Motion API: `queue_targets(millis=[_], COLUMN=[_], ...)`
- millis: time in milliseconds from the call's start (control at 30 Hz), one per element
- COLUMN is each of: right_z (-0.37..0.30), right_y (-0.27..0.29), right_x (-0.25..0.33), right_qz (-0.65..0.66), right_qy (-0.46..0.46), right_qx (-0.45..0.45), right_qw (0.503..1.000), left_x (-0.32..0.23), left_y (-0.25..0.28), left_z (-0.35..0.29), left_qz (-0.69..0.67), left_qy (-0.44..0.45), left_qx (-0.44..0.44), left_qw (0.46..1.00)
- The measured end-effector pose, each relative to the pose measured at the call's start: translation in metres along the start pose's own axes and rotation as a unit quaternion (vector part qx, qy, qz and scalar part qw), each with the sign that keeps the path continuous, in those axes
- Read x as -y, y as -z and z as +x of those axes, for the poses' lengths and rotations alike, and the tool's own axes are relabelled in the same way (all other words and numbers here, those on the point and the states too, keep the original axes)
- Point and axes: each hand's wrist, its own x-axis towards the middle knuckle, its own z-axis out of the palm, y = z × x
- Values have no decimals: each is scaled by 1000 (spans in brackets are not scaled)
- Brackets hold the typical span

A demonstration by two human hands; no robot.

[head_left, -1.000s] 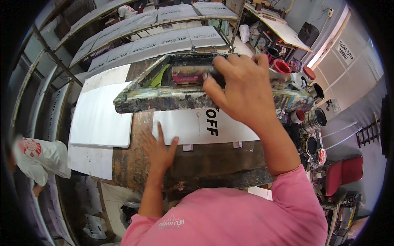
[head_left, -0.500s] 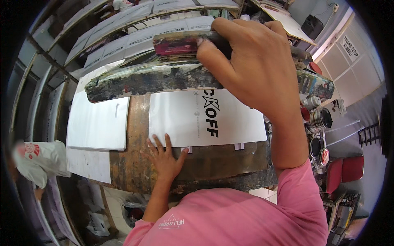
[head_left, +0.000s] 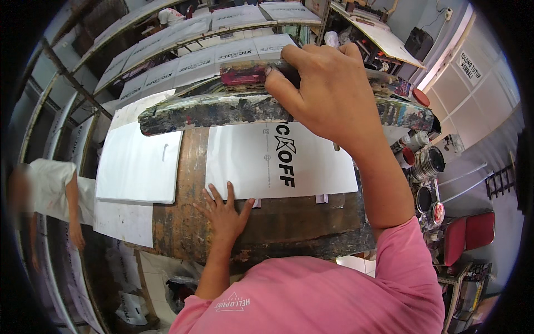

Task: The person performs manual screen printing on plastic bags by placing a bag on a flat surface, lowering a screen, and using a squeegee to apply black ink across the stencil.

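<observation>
My right hand is raised at the far side of the worktable, its fingers wrapped over a paint-stained wooden squeegee. Just in front of the squeegee runs the thick, paint-crusted bar of a screen-printing frame, held tilted up above the table. Beneath it lies a white paper bag with black lettering; the frame and my right hand hide its far part. My left hand is spread, its fingertips at the bag's near left corner and its palm over the brown table.
A stack of white bags lies left on the table. Drying racks with printed bags fill the far left. Paint cans stand at the right, near a red chair. A co-worker is at the left.
The view has shifted a little, and the frame and my right hand look slightly smaller. The co-worker at the left is more upright. My left hand stays at the bag's corner.
</observation>
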Motion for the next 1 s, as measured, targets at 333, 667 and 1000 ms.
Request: queue_targets(millis=[333, 667, 1000], right_z=[4, 11, 18], right_y=[4, 3, 6], right_x=[4, 2, -1], right_qz=[1, -3, 1], right_qy=[-18, -13, -18], right_qx=[26, 29, 36], right_qw=[999, 999, 999], left_x=[6, -25, -13], left_y=[-1, 42, 83], left_z=[0, 29, 64], left_qz=[-60, -242, -515], left_qy=[-25, -99, 45], left_qx=[-3, -146, -235], left_qw=[998, 954, 823])
